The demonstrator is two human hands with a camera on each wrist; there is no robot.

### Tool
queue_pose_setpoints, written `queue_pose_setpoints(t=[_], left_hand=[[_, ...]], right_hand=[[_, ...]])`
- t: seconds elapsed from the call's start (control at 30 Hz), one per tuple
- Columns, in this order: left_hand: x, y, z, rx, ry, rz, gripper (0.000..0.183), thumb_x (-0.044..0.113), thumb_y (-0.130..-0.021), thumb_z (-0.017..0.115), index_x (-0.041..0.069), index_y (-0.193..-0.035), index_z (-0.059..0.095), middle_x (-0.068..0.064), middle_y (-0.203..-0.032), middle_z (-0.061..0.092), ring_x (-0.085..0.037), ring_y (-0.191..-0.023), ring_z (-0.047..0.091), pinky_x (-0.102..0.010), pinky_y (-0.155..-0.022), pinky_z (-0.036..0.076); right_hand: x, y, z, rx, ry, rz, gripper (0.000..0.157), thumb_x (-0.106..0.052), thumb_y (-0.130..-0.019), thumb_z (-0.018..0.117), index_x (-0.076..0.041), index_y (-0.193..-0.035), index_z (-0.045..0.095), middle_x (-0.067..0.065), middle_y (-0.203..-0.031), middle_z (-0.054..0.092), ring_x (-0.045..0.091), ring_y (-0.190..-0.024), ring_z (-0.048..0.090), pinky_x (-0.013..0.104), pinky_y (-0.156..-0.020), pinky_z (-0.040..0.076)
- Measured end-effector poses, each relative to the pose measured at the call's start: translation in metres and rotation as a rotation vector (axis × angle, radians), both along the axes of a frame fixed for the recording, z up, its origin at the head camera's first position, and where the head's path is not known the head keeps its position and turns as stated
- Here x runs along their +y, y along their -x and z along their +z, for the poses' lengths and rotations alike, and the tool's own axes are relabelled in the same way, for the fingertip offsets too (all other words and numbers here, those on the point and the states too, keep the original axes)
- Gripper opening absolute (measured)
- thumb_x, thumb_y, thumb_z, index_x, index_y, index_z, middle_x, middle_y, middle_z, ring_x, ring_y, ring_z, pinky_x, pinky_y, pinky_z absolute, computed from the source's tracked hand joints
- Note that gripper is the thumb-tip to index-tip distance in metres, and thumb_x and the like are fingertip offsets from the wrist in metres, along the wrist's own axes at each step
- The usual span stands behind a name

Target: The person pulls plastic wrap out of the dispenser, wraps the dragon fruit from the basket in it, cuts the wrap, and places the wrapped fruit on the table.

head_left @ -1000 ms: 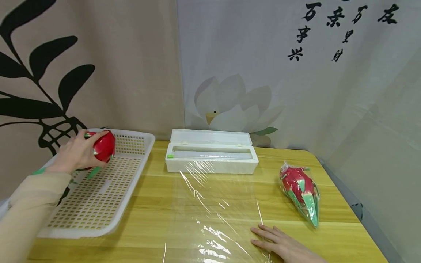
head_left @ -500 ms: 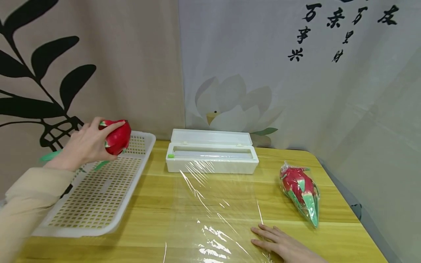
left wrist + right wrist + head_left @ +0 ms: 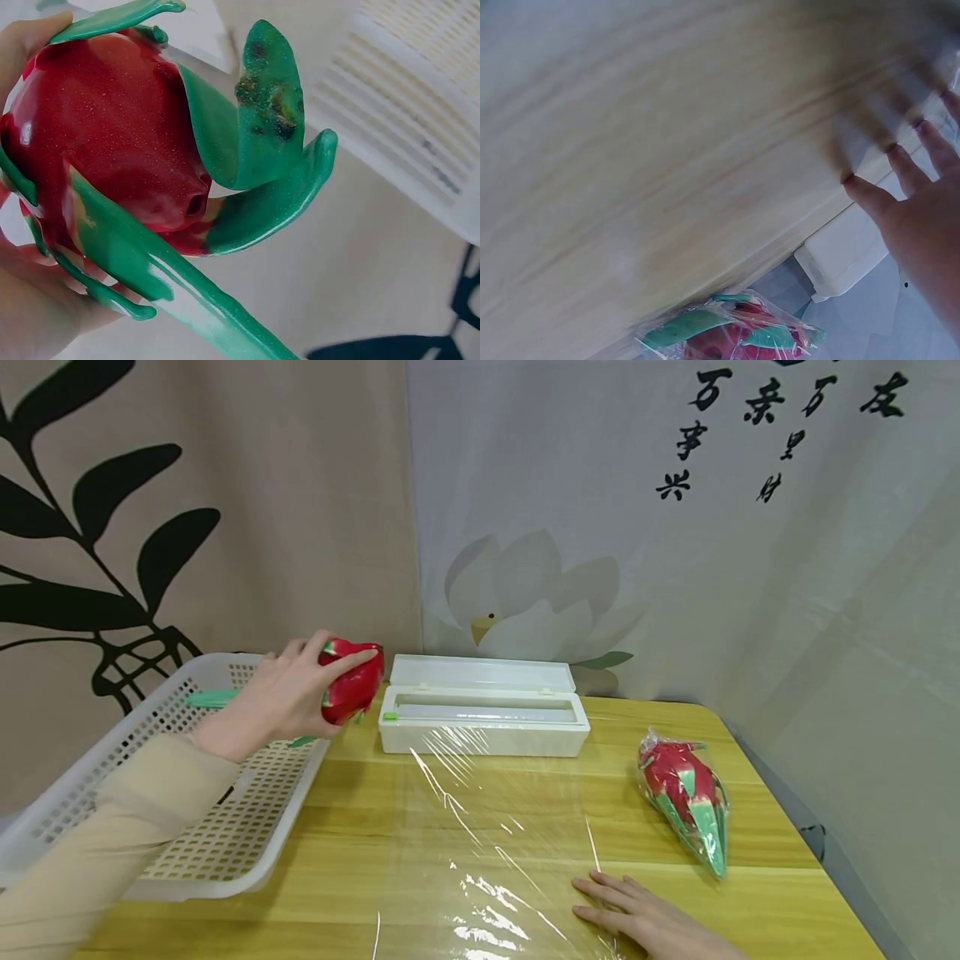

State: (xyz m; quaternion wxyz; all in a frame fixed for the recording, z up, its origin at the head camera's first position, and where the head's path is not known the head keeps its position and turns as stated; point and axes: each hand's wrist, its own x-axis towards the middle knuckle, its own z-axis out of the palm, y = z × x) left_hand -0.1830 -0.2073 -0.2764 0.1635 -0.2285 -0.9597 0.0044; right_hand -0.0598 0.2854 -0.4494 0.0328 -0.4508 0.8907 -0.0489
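My left hand (image 3: pixel 288 693) grips a red dragon fruit (image 3: pixel 352 681) in the air, above the right rim of the white basket. Close up in the left wrist view, the dragon fruit (image 3: pixel 112 127) has glossy skin and long green scales, one with dark blotches; fingers and thumb curl round its side. At the lower right, my right hand (image 3: pixel 645 914) lies with fingers spread on the right edge of clear plastic wrap (image 3: pixel 487 843). That sheet runs over the table from a white wrap dispenser (image 3: pixel 483 739) with its lid raised.
A second dragon fruit (image 3: pixel 686 785), wrapped in clear film, lies on the right of the wooden table (image 3: pixel 780 868). The white perforated basket (image 3: pixel 225 843) stands at the left. Behind the table hangs a printed curtain (image 3: pixel 525 485).
My left hand has lifted the dragon fruit from the basket and carried it right, towards the dispenser. The right hand and the plastic wrap have stayed in place.
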Motion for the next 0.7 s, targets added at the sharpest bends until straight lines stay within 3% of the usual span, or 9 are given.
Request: queue_pose_setpoints(t=[0.37,0.7], left_hand=[[0.056,-0.01,-0.008,0.098,0.031,-0.173,0.097,0.038,-0.051,0.089,0.027,-0.138,0.047,-0.018,-0.132,0.048,-0.042,-0.105,0.056,-0.05,-0.07,0.057],[0.099,-0.023,-0.021,0.112,0.129,-0.282,0.098,0.05,-0.053,0.087,0.031,-0.139,0.045,-0.014,-0.131,0.049,-0.036,-0.106,0.057,-0.045,-0.072,0.057]], right_hand=[[-0.001,0.001,0.002,0.011,0.002,0.022,0.064,-0.059,-0.091,0.048,-0.031,-0.147,0.034,-0.001,-0.152,0.039,0.025,-0.136,0.038,0.046,-0.095,0.05],[-0.002,0.002,0.0,0.024,0.008,0.033,0.064,-0.058,-0.091,0.05,-0.03,-0.147,0.035,0.0,-0.151,0.04,0.025,-0.135,0.039,0.045,-0.094,0.05]])
